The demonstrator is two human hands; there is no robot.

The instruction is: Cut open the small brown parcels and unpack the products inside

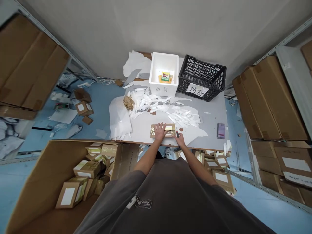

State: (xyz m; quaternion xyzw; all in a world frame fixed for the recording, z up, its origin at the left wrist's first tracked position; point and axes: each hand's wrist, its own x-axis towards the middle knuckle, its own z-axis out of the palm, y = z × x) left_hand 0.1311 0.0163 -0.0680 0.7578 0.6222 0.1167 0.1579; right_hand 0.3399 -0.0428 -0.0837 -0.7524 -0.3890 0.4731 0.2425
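A small taped cardboard box (170, 127) lies on the table near its front edge, with shiny tape and pale label strips on top. My left hand (159, 131) rests on the left half of this box, fingers spread and lying flat. At the box's right end, my right hand (179, 139) is closed around a slim utility knife (177, 133) with a dark and red body. The knife points away from me, its tip beside the box's right end. Whether the blade touches the cardboard cannot be made out.
Paper scraps (146, 100) litter the table (214, 112) beyond the box. A white foam box (163, 89) and black crate (204, 76) stand at the back. A phone-like object (221, 130) lies right. A large carton (31, 182) of parcels stands lower left; more parcels (220, 177) sit lower right.
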